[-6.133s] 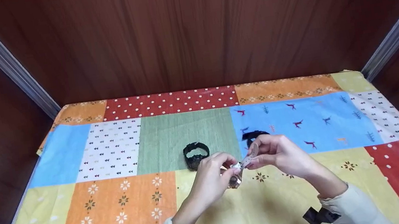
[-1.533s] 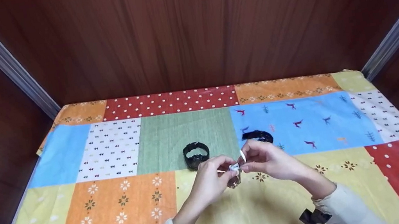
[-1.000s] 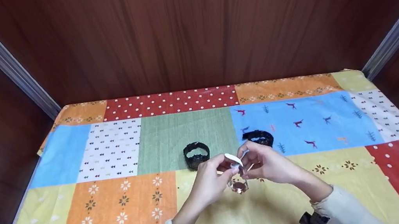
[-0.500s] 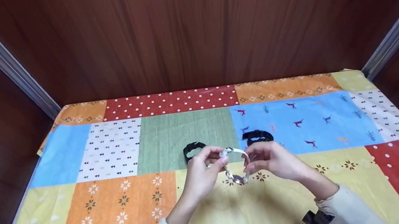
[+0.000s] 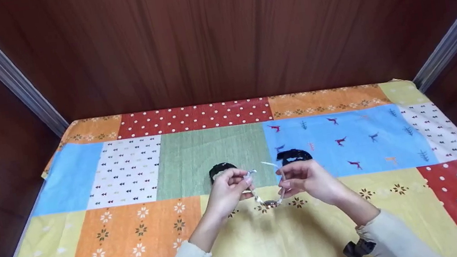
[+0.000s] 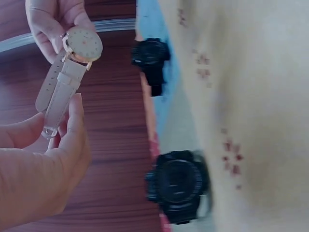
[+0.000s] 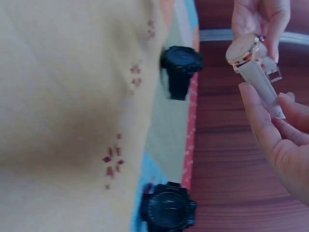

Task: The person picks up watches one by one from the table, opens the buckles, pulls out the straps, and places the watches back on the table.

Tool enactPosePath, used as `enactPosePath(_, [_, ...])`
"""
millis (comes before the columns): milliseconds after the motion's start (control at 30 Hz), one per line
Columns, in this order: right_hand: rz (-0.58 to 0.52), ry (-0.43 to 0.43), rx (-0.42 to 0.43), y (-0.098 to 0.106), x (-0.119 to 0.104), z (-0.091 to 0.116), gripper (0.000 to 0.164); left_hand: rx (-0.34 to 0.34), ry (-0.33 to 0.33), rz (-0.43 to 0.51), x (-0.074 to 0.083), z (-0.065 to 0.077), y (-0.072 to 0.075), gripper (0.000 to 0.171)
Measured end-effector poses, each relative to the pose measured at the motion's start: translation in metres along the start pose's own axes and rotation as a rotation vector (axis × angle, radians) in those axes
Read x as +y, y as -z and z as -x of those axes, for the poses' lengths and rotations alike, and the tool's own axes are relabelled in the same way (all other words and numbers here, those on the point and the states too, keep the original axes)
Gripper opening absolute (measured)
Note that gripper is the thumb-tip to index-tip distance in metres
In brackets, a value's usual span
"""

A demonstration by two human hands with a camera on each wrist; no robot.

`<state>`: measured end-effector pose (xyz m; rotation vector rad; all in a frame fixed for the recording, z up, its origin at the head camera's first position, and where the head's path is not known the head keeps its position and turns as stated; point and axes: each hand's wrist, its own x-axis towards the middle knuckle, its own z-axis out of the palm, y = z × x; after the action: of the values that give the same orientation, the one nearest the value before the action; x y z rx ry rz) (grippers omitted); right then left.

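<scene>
Between the hands hangs a wristwatch (image 5: 270, 204) with a pale leather strap and a rose-gold case, its strap unfastened. The left hand (image 5: 228, 194) pinches the strap half with the buckle (image 6: 49, 133). A loop sits on that strap half in the left wrist view. On the other side, the right hand (image 5: 310, 181) pinches the strap half with holes, whose tip sticks up past the fingers. In the left wrist view the round white dial (image 6: 84, 44) faces the camera. Both hands hold the watch above the table, in front of two black watches.
One black watch (image 5: 219, 169) stands on the green patch behind the left hand, partly covered by it. Another black watch (image 5: 295, 155) lies on the blue patch behind the right hand. A patchwork tablecloth (image 5: 138, 251) covers the table; brown wood panels (image 5: 214, 35) rise behind.
The strap, a joined loop with both hands close together earlier, is now apart at the buckle. The hands have spread, each with one strap half. Both black watches stay put.
</scene>
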<state>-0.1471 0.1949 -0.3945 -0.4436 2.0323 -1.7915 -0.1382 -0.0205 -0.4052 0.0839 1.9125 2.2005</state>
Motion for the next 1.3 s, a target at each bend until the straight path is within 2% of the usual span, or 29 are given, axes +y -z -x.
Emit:
enactPosePath(267, [0.057,-0.059,0.009,-0.002,0.024,-0.006,0.026,0.016,0.114,-0.101,-0.023,-0.009,0.001,0.019])
enactPosePath(467, [0.036,-0.126,0.000,-0.003,0.038,-0.008,0.031,0.034,0.183,-0.188,-0.033,-0.011,0.000,0.012])
enactPosePath(667, [0.021,-0.163,0.001,-0.005,0.049,-0.010,0.030,0.061,0.245,-0.317,-0.039,-0.012,-0.003,0.011])
enactPosePath(900, [-0.017,-0.214,0.007,-0.007,0.054,-0.013,0.029,0.078,0.254,-0.392,-0.041,-0.014,-0.005,0.008])
enactPosePath(1200, [-0.057,-0.231,0.006,-0.006,0.059,-0.015,0.023,0.042,0.234,-0.376,-0.043,-0.015,-0.002,0.020])
enactPosePath(1300, [-0.052,-0.238,0.013,-0.005,0.060,-0.015,0.026,0.030,0.218,-0.373,-0.042,-0.013,-0.001,0.021])
